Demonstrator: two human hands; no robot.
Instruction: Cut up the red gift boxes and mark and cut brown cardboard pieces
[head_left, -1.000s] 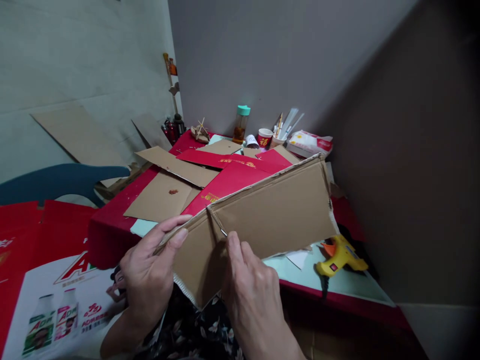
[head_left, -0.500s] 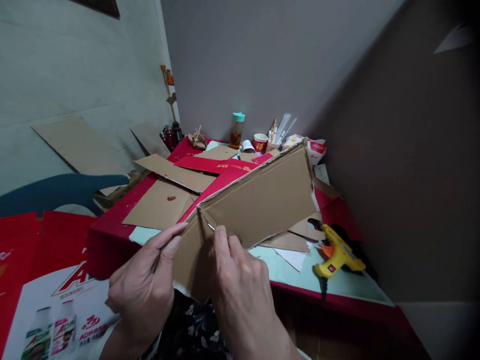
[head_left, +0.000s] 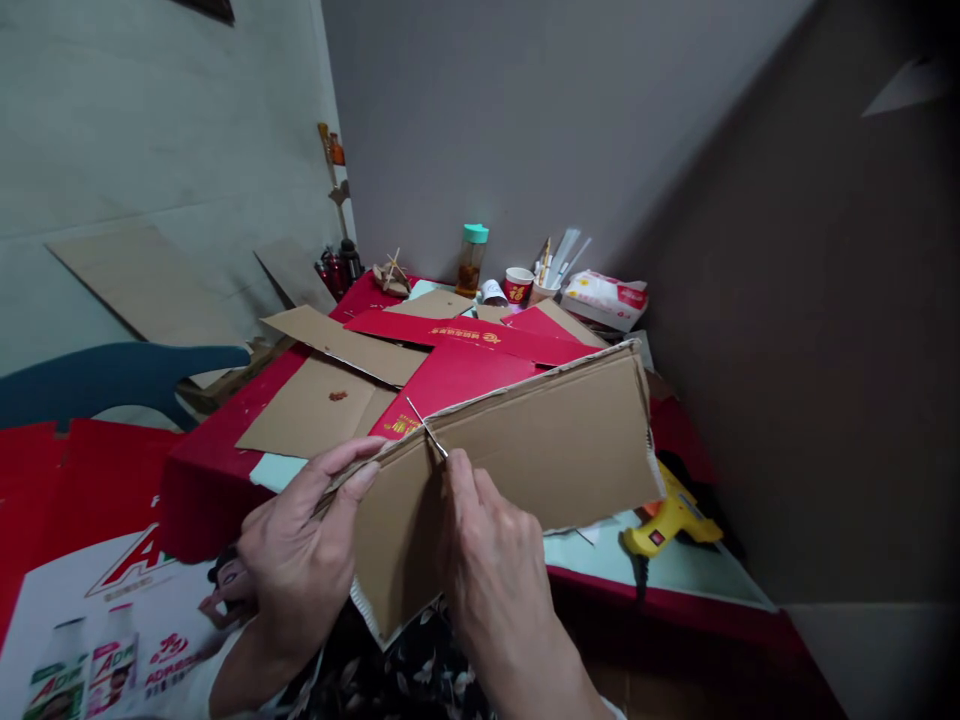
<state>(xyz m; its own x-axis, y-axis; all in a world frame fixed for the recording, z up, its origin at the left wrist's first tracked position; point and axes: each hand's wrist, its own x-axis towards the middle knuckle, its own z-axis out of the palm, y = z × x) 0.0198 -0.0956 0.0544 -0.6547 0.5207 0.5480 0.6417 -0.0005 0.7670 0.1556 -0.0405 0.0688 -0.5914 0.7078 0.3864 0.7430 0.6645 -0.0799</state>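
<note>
A long piece of brown corrugated cardboard (head_left: 555, 440), with a fold line along its upper edge, is held up in front of me. My left hand (head_left: 307, 540) pinches its upper left edge between thumb and fingers. In my right hand (head_left: 495, 570) is a slim craft knife (head_left: 436, 440), its handle hidden by my fingers. The thin metal blade crosses the cardboard's top edge, tip pointing up and left beyond it. Behind the cardboard lies a red printed sheet (head_left: 472, 375) on the table.
A yellow hot glue gun (head_left: 671, 520) lies at the right, partly behind the cardboard. Flat cardboard pieces (head_left: 300, 405) cover the table's left side. At the back stand a teal-lidded bottle (head_left: 472, 260), a red paper cup (head_left: 518, 287) and a tissue pack (head_left: 606, 298). A blue chair back (head_left: 127, 375) is at left.
The cardboard's right end has swung down and lies flatter, now covering part of the glue gun. The knife has moved from the cardboard's face to across its top edge.
</note>
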